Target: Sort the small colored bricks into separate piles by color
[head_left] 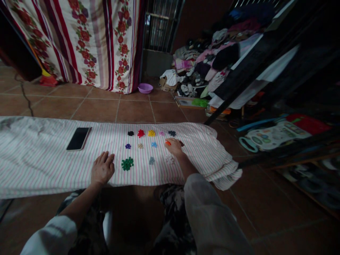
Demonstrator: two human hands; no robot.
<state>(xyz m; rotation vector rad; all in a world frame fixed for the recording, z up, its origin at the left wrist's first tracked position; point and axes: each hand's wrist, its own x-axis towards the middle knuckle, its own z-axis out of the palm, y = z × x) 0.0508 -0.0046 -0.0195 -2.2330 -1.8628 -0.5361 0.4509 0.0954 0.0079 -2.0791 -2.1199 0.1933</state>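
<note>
My left hand (102,167) lies palm down on the striped cloth, fingers stretched out, left of the green pile of small pieces (128,163). With fingers drawn together, my right hand (174,146) is at the small orange pieces (168,143), which show at its fingertips. Part of a brown pile (181,143) shows just beyond that hand. Along the back are black (130,133), red (140,133), yellow (151,133), pink (162,133) and dark grey (172,133) piles. Purple (128,146), beige (140,146), light blue (154,144), grey (151,160) and whitish (170,159) piles lie nearer.
A phone (79,139) rests on the striped cloth (47,156) at left. Beyond, on the tiled floor, stand a purple basin (145,88) and a heap of clothes (204,63). A dark slanted post (225,108) rises at right. A flowered curtain (101,42) hangs behind.
</note>
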